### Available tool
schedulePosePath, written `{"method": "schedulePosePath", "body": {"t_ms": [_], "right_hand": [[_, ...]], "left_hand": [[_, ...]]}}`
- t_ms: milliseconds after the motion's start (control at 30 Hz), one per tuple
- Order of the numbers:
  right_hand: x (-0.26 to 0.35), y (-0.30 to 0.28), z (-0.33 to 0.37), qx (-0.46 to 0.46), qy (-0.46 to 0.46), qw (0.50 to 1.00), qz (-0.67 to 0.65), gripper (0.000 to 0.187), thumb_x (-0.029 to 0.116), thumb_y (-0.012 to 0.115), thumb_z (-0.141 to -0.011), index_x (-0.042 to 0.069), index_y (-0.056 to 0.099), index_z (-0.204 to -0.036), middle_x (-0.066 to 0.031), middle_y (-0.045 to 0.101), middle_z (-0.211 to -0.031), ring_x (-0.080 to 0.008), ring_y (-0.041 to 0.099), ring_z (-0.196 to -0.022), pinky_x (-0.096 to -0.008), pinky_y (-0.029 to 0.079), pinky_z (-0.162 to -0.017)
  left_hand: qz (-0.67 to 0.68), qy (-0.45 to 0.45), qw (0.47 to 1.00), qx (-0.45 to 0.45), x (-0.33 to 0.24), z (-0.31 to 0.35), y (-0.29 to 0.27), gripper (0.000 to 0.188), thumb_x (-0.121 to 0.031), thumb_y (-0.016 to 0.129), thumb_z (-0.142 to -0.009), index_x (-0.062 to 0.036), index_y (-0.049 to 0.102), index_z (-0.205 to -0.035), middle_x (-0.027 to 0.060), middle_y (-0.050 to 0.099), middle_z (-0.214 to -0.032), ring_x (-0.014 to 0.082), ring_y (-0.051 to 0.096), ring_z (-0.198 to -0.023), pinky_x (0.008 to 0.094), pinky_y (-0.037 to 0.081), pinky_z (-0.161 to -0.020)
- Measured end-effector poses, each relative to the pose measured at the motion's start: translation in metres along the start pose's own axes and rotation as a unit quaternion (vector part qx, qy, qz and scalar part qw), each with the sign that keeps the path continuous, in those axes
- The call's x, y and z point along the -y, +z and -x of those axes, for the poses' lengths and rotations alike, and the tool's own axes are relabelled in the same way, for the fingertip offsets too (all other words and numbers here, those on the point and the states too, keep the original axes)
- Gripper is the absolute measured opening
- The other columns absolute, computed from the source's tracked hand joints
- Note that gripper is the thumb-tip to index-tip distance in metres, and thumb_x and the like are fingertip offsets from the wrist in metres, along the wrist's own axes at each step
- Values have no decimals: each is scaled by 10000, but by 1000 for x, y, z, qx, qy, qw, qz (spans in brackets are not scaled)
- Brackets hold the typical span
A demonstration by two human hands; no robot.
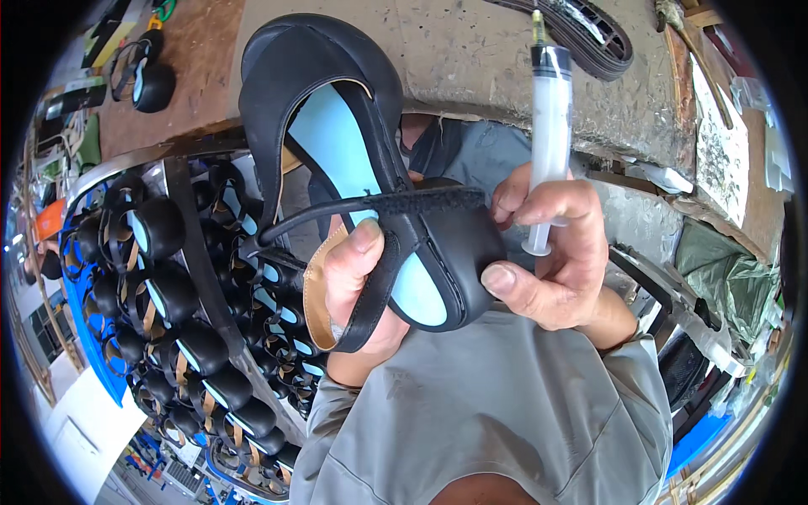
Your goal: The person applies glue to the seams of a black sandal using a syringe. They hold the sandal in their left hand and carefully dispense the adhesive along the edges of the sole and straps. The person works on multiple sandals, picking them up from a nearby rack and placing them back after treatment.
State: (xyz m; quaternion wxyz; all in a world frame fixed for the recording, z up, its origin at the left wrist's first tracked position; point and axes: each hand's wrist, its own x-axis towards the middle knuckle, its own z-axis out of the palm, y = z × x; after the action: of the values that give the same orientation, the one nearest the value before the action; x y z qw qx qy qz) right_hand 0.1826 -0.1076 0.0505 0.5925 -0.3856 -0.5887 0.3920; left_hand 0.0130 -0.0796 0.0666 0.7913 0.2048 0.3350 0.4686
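Note:
A black strapped shoe (pixel 345 50) with a light-blue insole is held up in front of me, its rounded toe toward the far left. My left hand (pixel 353 269) grips it from below, thumb bent over by the tan-lined heel strap (pixel 318 295). A narrow strap with a fuzzy band (pixel 429 199) lies across it. To the right is a smooth rounded black part (pixel 459 252); whether it belongs to a second shoe I cannot tell. My right hand (pixel 564 261) holds a clear syringe (pixel 551 118), nozzle up, in its curled fingers. Its thumb touches the rounded part.
At my left stands a rack (pixel 189 227) packed with similar black shoes. Beyond the shoe is a worn workbench (pixel 471 67), with a dark coiled strip (pixel 589 42) on top and another black shoe (pixel 153 86) at far left. Green plastic sheeting (pixel 724 273) hangs at the right.

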Motion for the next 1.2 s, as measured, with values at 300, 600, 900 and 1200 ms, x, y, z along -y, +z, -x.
{"method": "schedulePosePath", "body": {"t_ms": [300, 600, 900, 1200], "right_hand": [[9, 22, 15, -65, 32, 984, -165, 725, 193, 831, -660, 88, 326, -1169, -54, 437, -1038, -140, 463, -886, -311, 407, -814], [19, -21, -44, -64, 125, 956, -258, 638, -18, 767, -659, 120, 360, -1132, -34, 463, -1019, -127, 518, -903, -279, 486, -786], [6, -21, -77, 93, 173, 980, -35, 541, 112, 796, -665, 130, 441, -1073, 15, 442, -951, -84, 457, -868, -253, 434, -727], [-18, -105, -124, 16, 126, 863, 490, 414, 280, 579, -881, 81, 514, -1238, -246, 617, -1036, -365, 634, -895, -432, 494, -733]], "left_hand": [[47, 233, 961, -139, 16, 15, 45, 457, -291, 492, -854, 54, 514, -1154, 187, 580, -1088, 302, 584, -963, 395, 449, -884], [45, 130, 987, 77, -1, -2, -13, 514, -366, 490, -894, 36, 479, -1214, 162, 566, -1119, 275, 556, -1041, 381, 432, -928], [-443, -105, 857, 242, -68, -2, -36, 393, -212, 679, -822, 40, 545, -1092, 5, 573, -889, 74, 499, -775, 240, 417, -668], [-414, -91, 896, 132, -43, -37, -89, 363, -58, 644, -823, 8, 557, -1170, -33, 567, -847, 43, 471, -752, 209, 411, -667]]}}
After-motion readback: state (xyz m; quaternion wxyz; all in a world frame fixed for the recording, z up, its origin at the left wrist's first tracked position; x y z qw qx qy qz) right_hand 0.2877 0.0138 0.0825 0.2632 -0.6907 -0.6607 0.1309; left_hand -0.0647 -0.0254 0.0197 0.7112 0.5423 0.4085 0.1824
